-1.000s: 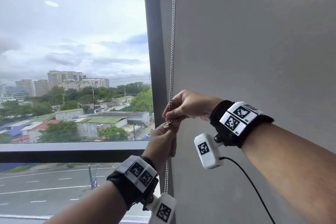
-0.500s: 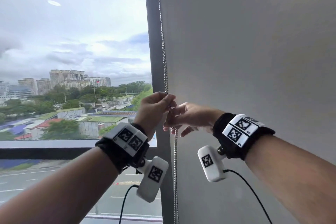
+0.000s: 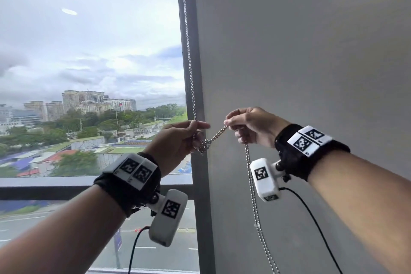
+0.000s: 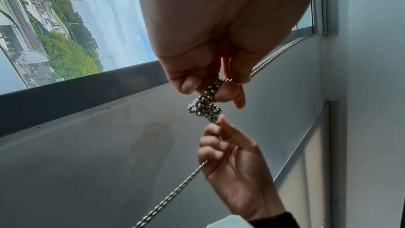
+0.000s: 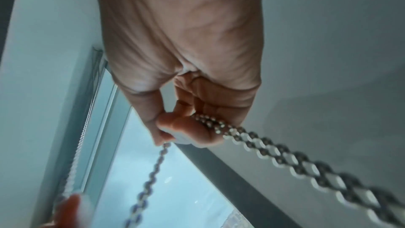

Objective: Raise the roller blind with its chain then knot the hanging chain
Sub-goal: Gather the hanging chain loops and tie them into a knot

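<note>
I am at the knotting step. The blind itself is not in view; I only see clear glass in the window (image 3: 89, 51), so I judge that it is already raised.

The chain (image 3: 189, 51) comes down along the dark frame (image 3: 195, 73) into my left hand (image 3: 175, 142). My left thumb and fingers pinch the chain just above the knot (image 3: 203, 145). In the left wrist view the knot (image 4: 205, 108) is a small bunch of beads right under my fingertips, already formed but, I think, not yet fully tight.

From the knot a short piece of chain goes across to my right hand (image 3: 251, 127). This hand is curled around the doubled chain and pinches it between thumb and fingers. The rest of the chain hangs down from it, in front of the gray wall (image 3: 311, 51).

To do this step well, I should hold the left hand steady, so the pull does not go up into the blind mechanism. The right hand should pull sideways, away from the knot, slowly and evenly. Both strands should be pulled together, otherwise one may slip and the knot becomes loose or uneven. Bead chain is smooth and stiff, so the knot may open again when I release it; I should check it before I let go.
</note>
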Demonstrator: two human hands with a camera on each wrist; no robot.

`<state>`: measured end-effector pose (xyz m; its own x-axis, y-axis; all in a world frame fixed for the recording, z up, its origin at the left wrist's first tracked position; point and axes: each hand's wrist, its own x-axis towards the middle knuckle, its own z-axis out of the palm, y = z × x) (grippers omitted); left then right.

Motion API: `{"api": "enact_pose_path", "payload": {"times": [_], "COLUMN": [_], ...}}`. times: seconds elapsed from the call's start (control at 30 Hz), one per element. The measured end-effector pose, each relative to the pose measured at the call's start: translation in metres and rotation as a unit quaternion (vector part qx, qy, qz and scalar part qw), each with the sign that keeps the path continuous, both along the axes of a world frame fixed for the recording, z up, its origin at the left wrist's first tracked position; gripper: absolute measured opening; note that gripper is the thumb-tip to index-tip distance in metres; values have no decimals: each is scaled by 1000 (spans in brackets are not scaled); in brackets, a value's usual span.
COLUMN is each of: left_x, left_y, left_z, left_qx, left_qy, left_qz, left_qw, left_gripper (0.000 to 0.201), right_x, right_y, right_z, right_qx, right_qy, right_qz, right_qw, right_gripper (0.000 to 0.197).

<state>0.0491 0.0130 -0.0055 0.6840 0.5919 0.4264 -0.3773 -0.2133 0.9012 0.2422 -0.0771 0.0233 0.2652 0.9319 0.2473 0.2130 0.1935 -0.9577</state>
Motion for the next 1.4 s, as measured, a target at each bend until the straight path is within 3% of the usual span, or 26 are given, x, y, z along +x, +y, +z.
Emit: {"api": "enact_pose_path", "payload": {"times": [0.2, 0.4, 0.5, 0.63, 0.9, 0.97, 1.1, 1.2, 1.3, 1.4], "left_x": [14, 15, 14, 14, 25, 24, 21, 20, 21, 23], "left_y": [-17, -19, -16, -11, -7, -5, -8, -13, -13, -11], "left_z": [10, 15, 17, 14, 16, 16, 16, 17, 17, 15], "left_qx": [15, 32, 14, 51, 129, 82, -41, -46, -22, -27], "left_qy": [61, 58, 14, -21, 20, 3, -58, -21, 21, 11], "left_qz": [8, 89, 115, 187, 234, 210, 53, -14, -17, -37], "left_qw": [998, 994, 993, 981, 963, 974, 996, 999, 999, 999], "left_gripper": [26, 26, 24, 31, 24, 19, 11, 18, 18, 25], "right_x": [-41, -54, -49, -52, -60, -58, -55, -56, -58, -60], "right_y": [2, 3, 6, 6, 2, 0, 3, 7, 6, 1], "right_z": [43, 56, 55, 56, 58, 59, 56, 54, 54, 53], "right_qx": [10, 13, 30, 44, 34, 33, 29, 37, 40, 33], "right_qy": [-31, -237, -241, -264, -257, -252, -204, -146, -128, -126], "right_qz": [42, -30, -41, -50, -64, -69, -79, -85, -84, -74], "right_qw": [999, 971, 969, 962, 964, 965, 975, 985, 987, 989], "right_gripper": [22, 21, 19, 15, 14, 13, 11, 7, 3, 8]}}
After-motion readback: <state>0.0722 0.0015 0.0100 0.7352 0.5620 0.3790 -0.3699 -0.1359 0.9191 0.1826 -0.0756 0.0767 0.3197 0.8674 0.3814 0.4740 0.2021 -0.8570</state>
